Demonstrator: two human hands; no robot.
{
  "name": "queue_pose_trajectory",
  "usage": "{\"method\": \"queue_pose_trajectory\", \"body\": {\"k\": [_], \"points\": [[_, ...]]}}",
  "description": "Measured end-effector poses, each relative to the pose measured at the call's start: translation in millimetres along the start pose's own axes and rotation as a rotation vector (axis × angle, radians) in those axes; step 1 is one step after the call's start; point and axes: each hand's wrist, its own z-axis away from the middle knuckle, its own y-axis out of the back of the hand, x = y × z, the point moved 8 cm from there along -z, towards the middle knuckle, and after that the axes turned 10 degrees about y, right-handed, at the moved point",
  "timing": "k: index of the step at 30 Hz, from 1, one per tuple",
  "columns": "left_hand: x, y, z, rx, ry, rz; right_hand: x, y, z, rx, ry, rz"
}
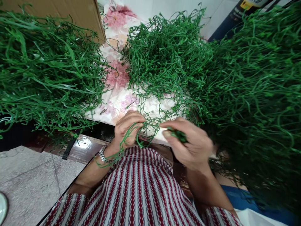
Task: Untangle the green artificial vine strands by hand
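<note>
My left hand, with a metal watch on its wrist, is closed around a few thin green plastic-looking stems. Their ends hang down past the wrist, and their curly tips spread to the right. Close by on the right, my right hand is curled, thumb and forefinger close together at the stem tips. A bundle of short green pieces sits inside its fingers. Beyond both hands a tangled heap of the same curly green stems lies on a flowered cloth.
A large pile of flatter green strands is on the left, before a cardboard box. A tall mass of curly greenery fills the right side. A dark blue cylinder leans at the back right. Tiled floor shows lower left.
</note>
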Motion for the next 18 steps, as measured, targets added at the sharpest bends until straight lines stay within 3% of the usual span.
{"method": "queue_pose_trajectory", "body": {"k": [3, 6, 9, 13, 18], "points": [[2.8, -2.2, -0.8, -0.020, 0.005, 0.015, 1.6, 9.0, -8.3, 0.026, 0.020, 0.060], [2.8, -5.7, 1.0, -0.029, 0.031, 0.038, 17.7, -15.7, -9.7, -0.125, -0.004, -0.024], [0.9, -7.8, 5.4, -0.013, 0.036, 0.030, 29.4, -35.9, -3.1, -0.172, -0.039, -0.085], [-1.9, -10.2, 10.2, -0.003, 0.042, 0.007, 38.7, -41.5, 8.3, -0.120, -0.188, -0.180], [-2.1, -15.1, 10.8, -0.031, 0.004, -0.043, 45.3, -52.3, 18.1, -0.177, -0.418, -0.549]]}}
